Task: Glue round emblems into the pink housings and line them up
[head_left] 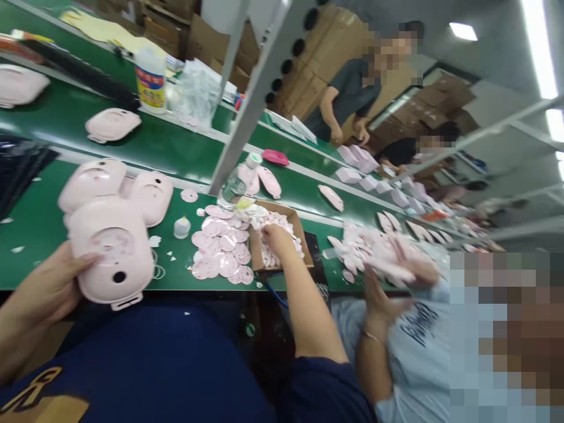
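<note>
My left hand (61, 279) grips a pale pink plastic case (112, 226) by its left edge, thumb on the front beside a round recess. More pink cases (94, 182) of the same kind lie directly behind it on the bench. My right hand (277, 239) reaches into a cardboard box (307, 244) full of small white and pink pieces (293, 226). Its fingers are curled down among them; what they pinch is hidden. Left of the box spreads a pile of round pink printed discs (220, 244). A small clear pot (182, 227) stands between the discs and the cases.
A clear bottle with a green cap (233, 185) stands behind the discs. A glue bottle (150, 79) and a plastic bag (196, 94) stand farther back. A metal post (247, 100) rises from the bench. At right, a co-worker's hands (383, 299) handle pink parts.
</note>
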Motion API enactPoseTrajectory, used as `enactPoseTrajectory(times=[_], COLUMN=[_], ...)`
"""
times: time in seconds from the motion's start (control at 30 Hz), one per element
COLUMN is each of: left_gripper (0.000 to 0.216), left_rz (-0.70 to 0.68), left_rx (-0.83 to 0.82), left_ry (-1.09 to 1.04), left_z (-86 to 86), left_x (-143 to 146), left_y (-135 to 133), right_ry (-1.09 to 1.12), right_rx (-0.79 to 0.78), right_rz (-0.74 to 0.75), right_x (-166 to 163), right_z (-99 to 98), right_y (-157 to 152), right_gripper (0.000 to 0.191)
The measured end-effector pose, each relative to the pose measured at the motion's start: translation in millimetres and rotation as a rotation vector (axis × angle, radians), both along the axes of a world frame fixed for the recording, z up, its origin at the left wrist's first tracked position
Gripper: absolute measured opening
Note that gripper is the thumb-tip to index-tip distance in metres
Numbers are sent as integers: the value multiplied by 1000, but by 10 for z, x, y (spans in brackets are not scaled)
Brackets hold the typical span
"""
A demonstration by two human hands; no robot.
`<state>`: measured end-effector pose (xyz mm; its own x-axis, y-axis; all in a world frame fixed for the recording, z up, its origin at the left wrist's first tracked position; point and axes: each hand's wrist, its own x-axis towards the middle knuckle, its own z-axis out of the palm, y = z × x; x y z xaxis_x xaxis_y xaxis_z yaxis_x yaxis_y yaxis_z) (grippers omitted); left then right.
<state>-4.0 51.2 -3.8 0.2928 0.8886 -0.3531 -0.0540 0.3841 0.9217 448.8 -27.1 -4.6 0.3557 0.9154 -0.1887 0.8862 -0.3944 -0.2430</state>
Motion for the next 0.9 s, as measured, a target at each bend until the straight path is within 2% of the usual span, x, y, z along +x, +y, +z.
enactPoseTrajectory(times=[0.07, 0.13, 0.23, 0.33, 0.4, 0.5, 0.6, 0.67, 0.73, 0.77, 0.83, 0.9], left_gripper=[44, 55, 63, 68, 66, 57, 51, 54, 61, 64, 67, 65], left_rz=[48, 49, 59, 62, 40, 5, -6, -13, -51, -80, -140, -176], left_rx=[-92, -98, -101, -102, -91, -53, -24, -26, -37, -36, -1, 71], left_ry=[-123, -175, -192, -208, -222, -222, -204, -196, -203, -210, -220, -212], left_z=[73, 112, 140, 153, 149, 127, 108, 106, 117, 127, 153, 182], left_x=[88, 123, 119, 114, 113, 94, 65, 67, 103, 133, 208, 278], left_y=[-124, -185, -222, -255, -274, -288, -291, -300, -322, -337, -374, -416], right_ry=[2, 6, -2, 1, 11, 19, 4, 2, 68, 125, 349, 347], right_rx=[-49, -92, -135, -164, -167, -121, 12, 128, 256, 320, 534, 737], right_rz=[53, 91, 69, 14, -18, -74, -151, -187, -128, -56, 290, 482], right_x=[1, 44, 115, 119, 101, 91, 32, -155, -527, -774, -1329, -1844], right_z=[7, 13, 7, 2, 9, 65, 224, 379, 536, 603, 699, 727], right_y=[-5, -15, -33, -71, -89, -98, -149, -231, -330, -375, -430, -427], right_gripper=[25, 20, 11, 35, 39, 30, 22, 27, 34, 32, 22, 22])
